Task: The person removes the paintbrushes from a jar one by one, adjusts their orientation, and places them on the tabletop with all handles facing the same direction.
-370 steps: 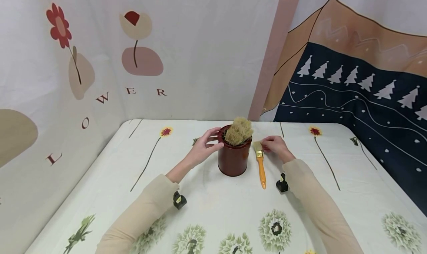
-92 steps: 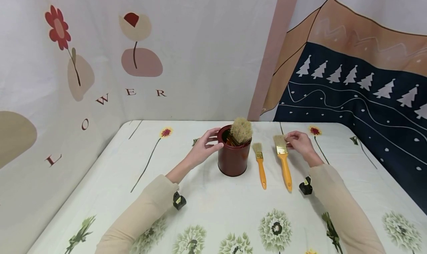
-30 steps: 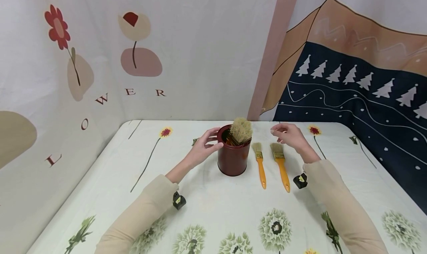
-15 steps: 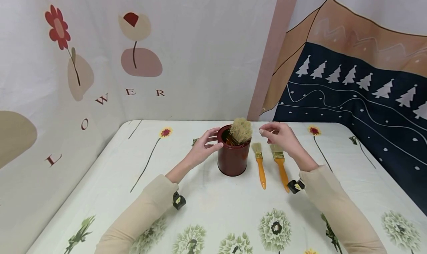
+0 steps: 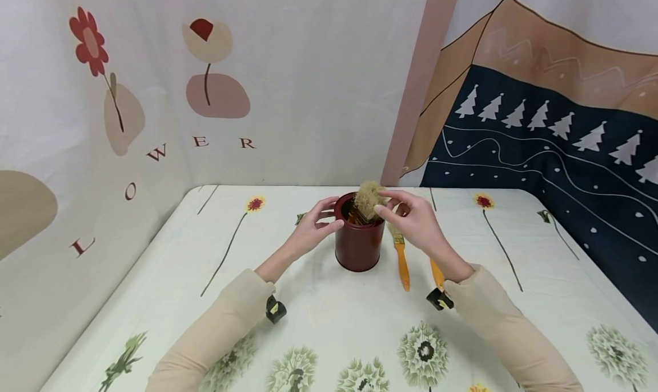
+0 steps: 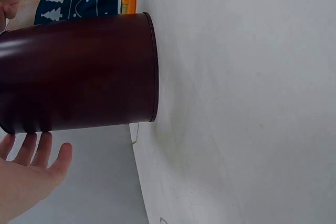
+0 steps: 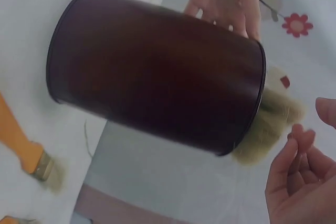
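A dark red can [image 5: 358,249] stands upright on the cloth-covered table, with pale paintbrush bristles [image 5: 368,202] sticking out of its mouth. My left hand [image 5: 307,232] touches the can's left side near the rim, its fingers spread. In the left wrist view, its fingertips [image 6: 44,136] lie against the can wall. At the bristles' right edge is my right hand [image 5: 415,220], thumb and index finger parted around that edge; the right wrist view shows the gap between them. Two paintbrushes with orange handles lie to the right: a narrow one [image 5: 402,265] and a wider one [image 5: 437,273], mostly behind my right forearm.
The white tablecloth [image 5: 334,318] has printed flowers and dandelions. Behind the table hangs a pale printed cloth [image 5: 308,95], with a dark blue tree-patterned cloth [image 5: 493,152] at right. A small black device [image 5: 275,310] sits at the left wrist, another [image 5: 440,299] at the right.
The narrow brush, then the wider one, were laid on the table; the right hand straightened the wider one, let go and moved left to the can's bristles. The left hand stayed at the can.
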Available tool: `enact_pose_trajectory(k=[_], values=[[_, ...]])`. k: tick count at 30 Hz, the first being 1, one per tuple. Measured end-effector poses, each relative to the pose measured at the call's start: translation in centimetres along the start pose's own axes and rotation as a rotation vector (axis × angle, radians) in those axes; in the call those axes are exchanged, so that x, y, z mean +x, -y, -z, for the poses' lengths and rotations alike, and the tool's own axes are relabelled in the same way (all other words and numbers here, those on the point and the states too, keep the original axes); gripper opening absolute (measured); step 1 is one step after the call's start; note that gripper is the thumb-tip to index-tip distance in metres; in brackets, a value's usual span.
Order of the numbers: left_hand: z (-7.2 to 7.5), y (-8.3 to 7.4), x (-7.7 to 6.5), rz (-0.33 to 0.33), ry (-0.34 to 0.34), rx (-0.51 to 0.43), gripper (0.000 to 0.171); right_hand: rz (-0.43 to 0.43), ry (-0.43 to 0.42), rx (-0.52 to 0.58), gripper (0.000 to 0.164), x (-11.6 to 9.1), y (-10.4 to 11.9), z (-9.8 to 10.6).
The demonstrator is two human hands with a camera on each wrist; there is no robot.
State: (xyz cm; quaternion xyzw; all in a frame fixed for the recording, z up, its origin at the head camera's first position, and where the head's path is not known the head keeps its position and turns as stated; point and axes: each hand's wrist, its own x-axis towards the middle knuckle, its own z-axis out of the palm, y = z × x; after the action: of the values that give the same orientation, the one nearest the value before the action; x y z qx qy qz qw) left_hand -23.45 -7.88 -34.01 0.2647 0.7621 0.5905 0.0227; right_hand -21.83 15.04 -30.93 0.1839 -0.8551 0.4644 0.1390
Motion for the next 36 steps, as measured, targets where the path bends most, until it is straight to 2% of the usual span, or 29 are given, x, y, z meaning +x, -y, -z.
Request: enact_pose_trajectory(k=[5,13,20,25,36], values=[[0.1,0.2,0.1,0.008,0.002,-0.001,0.053,0.067,-0.058,-0.094,0.037,0.0,0.6,-1.2],[0.0,0.1,0.0,0.014,0.002,0.004,0.053,0.05,-0.142,-0.18,0.032,-0.1,0.8,-2.3],[0.0,0.1,0.0,0.014,0.001,0.008,0.053,0.085,-0.171,-0.241,0.025,-0.1,0.6,-2.7],[0.0,0.2,0.0,0.02,0.0,0.009,0.053,0.125,-0.188,-0.21,0.018,0.0,0.4,-2.8],[0.0,0.3,0.0,0.004,0.003,0.001,0.053,0.216,-0.232,-0.04,0.012,0.0,0.7,-2.2]])
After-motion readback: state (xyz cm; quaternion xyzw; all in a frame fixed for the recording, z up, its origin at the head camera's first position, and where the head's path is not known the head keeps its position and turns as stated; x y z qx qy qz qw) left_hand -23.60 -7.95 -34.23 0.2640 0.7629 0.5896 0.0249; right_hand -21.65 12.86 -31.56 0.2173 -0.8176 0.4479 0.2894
